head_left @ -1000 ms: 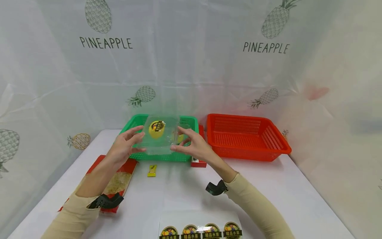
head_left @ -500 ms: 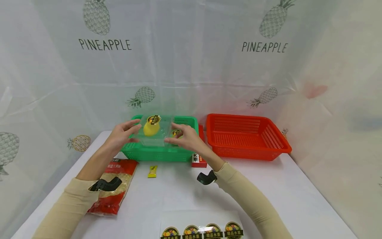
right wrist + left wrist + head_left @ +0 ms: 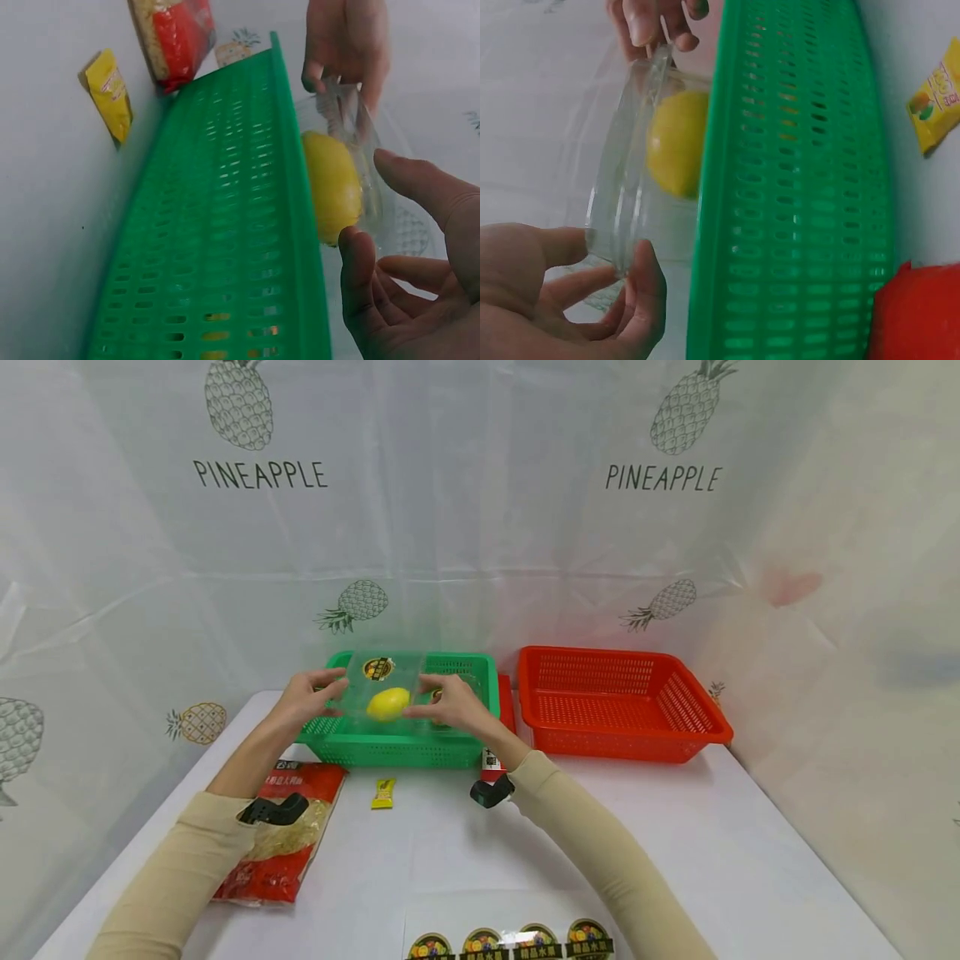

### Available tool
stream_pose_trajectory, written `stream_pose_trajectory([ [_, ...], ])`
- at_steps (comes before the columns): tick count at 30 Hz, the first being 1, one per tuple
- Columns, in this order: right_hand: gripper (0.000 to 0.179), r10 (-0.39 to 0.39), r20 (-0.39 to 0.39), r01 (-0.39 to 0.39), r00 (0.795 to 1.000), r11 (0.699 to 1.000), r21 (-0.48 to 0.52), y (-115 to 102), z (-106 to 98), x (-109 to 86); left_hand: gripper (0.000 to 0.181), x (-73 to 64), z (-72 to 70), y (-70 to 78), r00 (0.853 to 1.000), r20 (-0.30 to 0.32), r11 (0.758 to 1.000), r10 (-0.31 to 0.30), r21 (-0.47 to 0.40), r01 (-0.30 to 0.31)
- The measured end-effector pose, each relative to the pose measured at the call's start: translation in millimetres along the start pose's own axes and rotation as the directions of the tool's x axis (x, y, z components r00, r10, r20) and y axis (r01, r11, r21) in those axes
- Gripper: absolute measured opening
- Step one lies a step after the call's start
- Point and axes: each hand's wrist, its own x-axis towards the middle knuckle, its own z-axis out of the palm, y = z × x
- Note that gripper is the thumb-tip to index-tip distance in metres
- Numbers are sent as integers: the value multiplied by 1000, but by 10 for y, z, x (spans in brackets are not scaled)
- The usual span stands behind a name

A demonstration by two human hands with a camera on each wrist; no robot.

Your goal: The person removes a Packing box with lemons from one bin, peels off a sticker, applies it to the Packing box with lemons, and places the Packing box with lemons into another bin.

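Note:
A clear plastic clamshell box holds a yellow lemon, with a round dark label on its lid. My left hand pinches the box's left end between thumb and fingers. At the opposite end, my right hand grips it the same way. The box is over the green basket; in the left wrist view its lower part is hidden behind the basket wall. Inside that basket, to the right, a second clear box is partly covered by my right hand.
To the right stands a red basket. A narrow red box lies between the baskets. In front are a small yellow packet, a red food bag at left, and a sheet of round labels near the front edge.
Both hands have carried the box slightly left and down over the green basket. The lemon has shifted inside it, from under the label to below it.

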Motion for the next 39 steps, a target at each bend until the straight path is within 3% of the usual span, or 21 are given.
stream_pose_trajectory([
  [5,78,45,-8,-46,999,999,-9,82,60,100,58,59,-3,-77,999,50,997,1,80,-5],
  [12,77,127,-8,-127,992,992,-13,143,145,201,54,107,-3,-116,995,80,988,-56,150,43],
  [22,86,140,64,-133,988,986,-102,160,258,270,51,119,-49,-164,992,99,971,-78,235,53],
  [32,81,168,56,-159,984,977,-145,151,323,338,50,157,-45,-217,989,99,959,-108,273,77],
  [39,75,175,11,-169,985,963,-209,130,372,350,49,168,-41,-203,989,116,940,-88,337,44],
])
